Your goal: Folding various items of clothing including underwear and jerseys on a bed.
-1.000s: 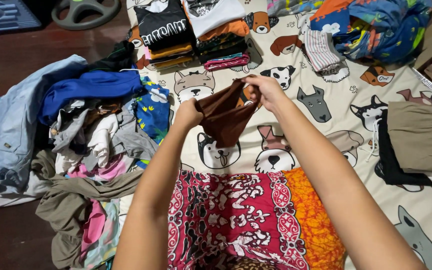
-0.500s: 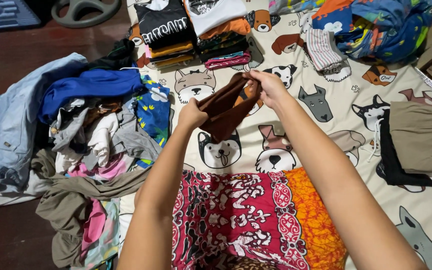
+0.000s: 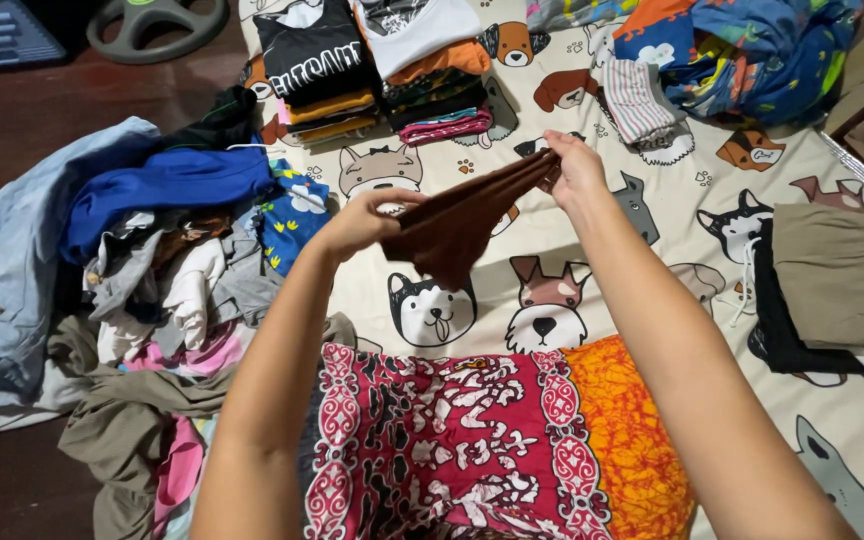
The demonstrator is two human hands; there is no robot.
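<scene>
A brown cloth (image 3: 457,228) is held tight in both hands, up in the air over the dog sheet (image 3: 592,290). One end is pinched shut in the left hand (image 3: 357,222). The other end is pinched in the right hand (image 3: 574,168). The cloth is stretched between them, and a loose part hangs down in the middle.

The cloth could slip out if one pinch gets loose, because only the fingertips are used. The hanging part could be folded crooked if the ends are not kept even. It could also be dropped on the messy pile (image 3: 152,270) at the left and get mixed in.

Half a second ago the cloth was more bunched up. Now it is pulled out longer and flatter, and the hands are set wider apart.
</scene>
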